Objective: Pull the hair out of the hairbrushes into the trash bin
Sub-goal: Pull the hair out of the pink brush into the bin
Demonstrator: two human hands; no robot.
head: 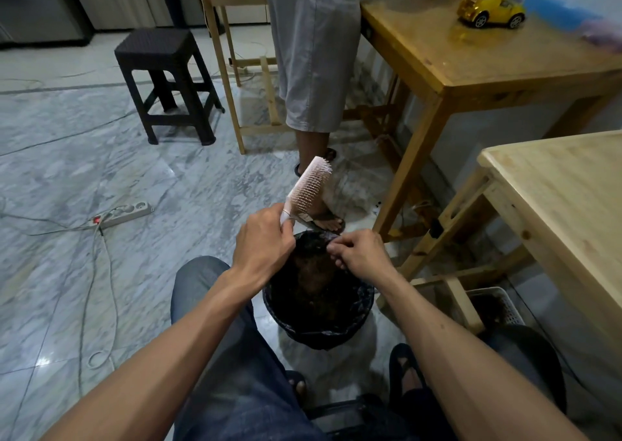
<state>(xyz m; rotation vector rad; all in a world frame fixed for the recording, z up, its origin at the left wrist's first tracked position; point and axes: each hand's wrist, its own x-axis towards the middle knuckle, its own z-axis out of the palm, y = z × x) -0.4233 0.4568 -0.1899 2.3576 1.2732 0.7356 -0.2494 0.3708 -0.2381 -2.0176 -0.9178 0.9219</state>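
Note:
My left hand (pixel 262 242) grips the handle of a pale pink hairbrush (pixel 308 185), which points up and away with its bristles facing right. My right hand (pixel 360 252) hovers over the trash bin (pixel 286 319), fingers pinched together on a thin tuft of hair that is hard to make out. The bin is black, lined with a dark bag, and stands on the floor between my knees. Dark and brownish hair (pixel 313 275) lies inside it.
A person in grey shorts and sandals (pixel 313 70) stands just beyond the bin. Wooden tables stand to the right (pixel 555 185) and behind (pixel 454 53), one bearing a yellow toy car (pixel 491 10). A black stool (pixel 165 80) and a power strip (pixel 124 213) with cables sit on the left floor.

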